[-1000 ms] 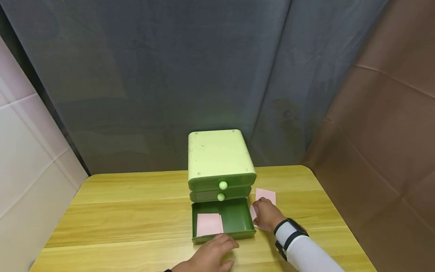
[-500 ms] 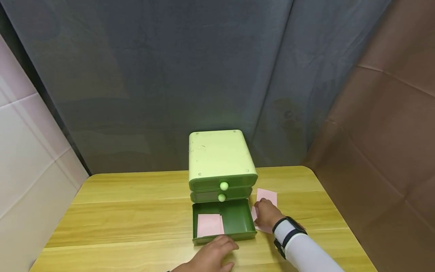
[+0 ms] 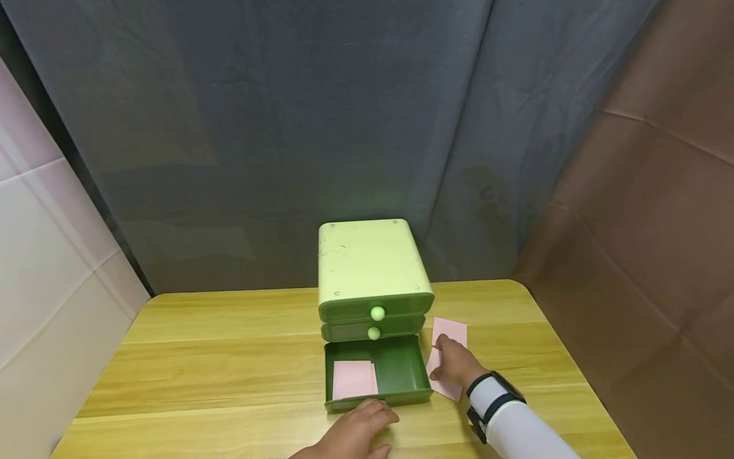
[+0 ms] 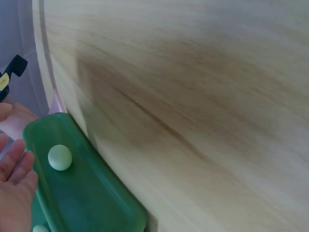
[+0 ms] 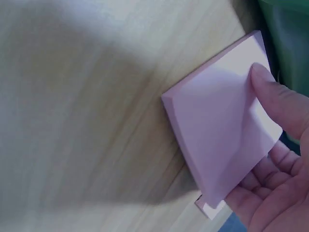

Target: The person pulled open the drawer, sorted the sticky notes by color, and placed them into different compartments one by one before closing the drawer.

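Note:
A light green chest of drawers (image 3: pixel 369 261) stands at the back middle of the wooden table (image 3: pixel 229 357). Its bottom drawer (image 3: pixel 380 398) is pulled out, with a pink sheet (image 3: pixel 352 377) lying inside. My right hand (image 3: pixel 451 361) is just right of the drawer and pinches a pink paper pad (image 3: pixel 448 388), thumb on top and fingers beneath. The right wrist view shows the pad (image 5: pixel 217 121) tilted up off the table in that hand (image 5: pixel 282 159). My left hand (image 3: pixel 367 417) lies with straight fingers (image 4: pixel 14 188) against the drawer front (image 4: pixel 82 193), next to its round knob (image 4: pixel 60 157).
Another pink sheet (image 3: pixel 450 329) lies flat on the table behind my right hand. The two upper drawers are pushed in, each with a pale knob (image 3: pixel 376 313). Dark curtain and brown sheeting close in the back and right; a white panel stands at the left.
My right hand has shifted slightly right and raised one side of the pink pad, so more of it shows beneath the hand. The left hand has hardly moved.

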Demonstrator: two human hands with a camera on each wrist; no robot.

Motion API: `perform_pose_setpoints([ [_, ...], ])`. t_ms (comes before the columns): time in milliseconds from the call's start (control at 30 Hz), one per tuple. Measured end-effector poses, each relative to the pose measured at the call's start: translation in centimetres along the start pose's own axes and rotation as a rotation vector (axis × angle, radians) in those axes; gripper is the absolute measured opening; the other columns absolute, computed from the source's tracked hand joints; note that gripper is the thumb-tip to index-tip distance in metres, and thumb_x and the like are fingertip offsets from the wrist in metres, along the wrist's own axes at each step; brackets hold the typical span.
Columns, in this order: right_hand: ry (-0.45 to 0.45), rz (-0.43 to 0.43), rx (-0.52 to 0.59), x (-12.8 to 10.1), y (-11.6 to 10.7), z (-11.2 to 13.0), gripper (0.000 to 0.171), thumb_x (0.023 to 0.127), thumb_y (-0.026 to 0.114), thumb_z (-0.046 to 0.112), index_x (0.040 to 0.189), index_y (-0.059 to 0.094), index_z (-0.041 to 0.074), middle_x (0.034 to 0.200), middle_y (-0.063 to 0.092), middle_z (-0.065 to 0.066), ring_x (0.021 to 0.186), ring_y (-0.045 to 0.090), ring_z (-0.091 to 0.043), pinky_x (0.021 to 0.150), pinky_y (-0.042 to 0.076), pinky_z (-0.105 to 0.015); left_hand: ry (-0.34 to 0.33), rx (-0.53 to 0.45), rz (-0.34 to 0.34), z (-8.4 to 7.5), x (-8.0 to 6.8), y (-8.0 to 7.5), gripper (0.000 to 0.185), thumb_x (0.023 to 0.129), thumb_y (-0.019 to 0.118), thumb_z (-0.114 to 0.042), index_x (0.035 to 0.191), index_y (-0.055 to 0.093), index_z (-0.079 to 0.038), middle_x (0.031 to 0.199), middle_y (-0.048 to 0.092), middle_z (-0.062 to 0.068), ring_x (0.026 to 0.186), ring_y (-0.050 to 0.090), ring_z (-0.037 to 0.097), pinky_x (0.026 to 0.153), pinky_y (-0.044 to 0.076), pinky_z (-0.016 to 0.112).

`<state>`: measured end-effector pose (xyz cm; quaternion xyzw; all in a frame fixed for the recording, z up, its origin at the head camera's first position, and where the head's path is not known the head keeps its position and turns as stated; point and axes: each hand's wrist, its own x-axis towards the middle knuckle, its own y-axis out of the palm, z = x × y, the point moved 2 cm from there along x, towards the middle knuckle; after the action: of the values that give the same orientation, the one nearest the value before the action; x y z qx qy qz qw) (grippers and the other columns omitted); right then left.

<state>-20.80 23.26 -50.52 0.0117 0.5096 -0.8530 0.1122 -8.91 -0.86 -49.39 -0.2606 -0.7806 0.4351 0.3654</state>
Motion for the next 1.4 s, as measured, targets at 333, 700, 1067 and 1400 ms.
perform_pose_setpoints([
  [333, -0.048, -0.105, 0.126, -1.5, -1.8, -0.3, 0.037, 0.069, 0.078, -0.006, 0.080, 0.045, 0.006, 0.069, 0.042, -0.002, 0.066, 0.043, -0.019, 0.059, 0.036, -0.029, -0.040, -0.012, -0.009, 0.2, -0.7, -0.6, 0.037, 0.080, 0.076, -0.017, 0.114, 0.064, -0.008, 0.111, 0.062, -0.002, 0.106, 0.056, 0.011, 0.088, 0.050, 0.021],
  [700, -0.072, -0.136, 0.121, -3.0, -4.3, 1.0, 0.025, 0.082, 0.070, -0.005, 0.076, 0.048, 0.007, 0.065, 0.038, 0.001, 0.063, 0.041, -0.014, 0.055, 0.031, -0.024, -0.095, -0.031, -0.042, 0.6, -1.5, -1.4, 0.038, 0.079, 0.077, -0.015, 0.114, 0.064, -0.008, 0.112, 0.062, -0.001, 0.108, 0.058, 0.014, 0.090, 0.051, 0.028],
  [1067, -0.148, -0.196, 0.021, -4.4, -6.6, 4.8, 0.022, 0.084, 0.072, 0.000, 0.080, 0.050, 0.007, 0.068, 0.039, -0.001, 0.065, 0.042, -0.015, 0.056, 0.034, -0.026, -0.105, -0.035, -0.104, 0.7, -3.0, -2.5, 0.037, 0.078, 0.076, -0.010, 0.112, 0.065, -0.007, 0.110, 0.062, -0.002, 0.106, 0.058, 0.013, 0.088, 0.052, 0.027],
  [1400, -0.243, -0.189, 0.054, -4.9, -5.9, 8.5, 0.029, 0.082, 0.073, 0.000, 0.075, 0.047, 0.010, 0.068, 0.034, 0.002, 0.065, 0.039, -0.012, 0.056, 0.030, -0.023, -0.145, -0.061, -0.117, 0.7, -4.6, -4.0, 0.035, 0.079, 0.075, -0.008, 0.112, 0.063, -0.007, 0.111, 0.061, -0.001, 0.106, 0.057, 0.014, 0.089, 0.052, 0.027],
])
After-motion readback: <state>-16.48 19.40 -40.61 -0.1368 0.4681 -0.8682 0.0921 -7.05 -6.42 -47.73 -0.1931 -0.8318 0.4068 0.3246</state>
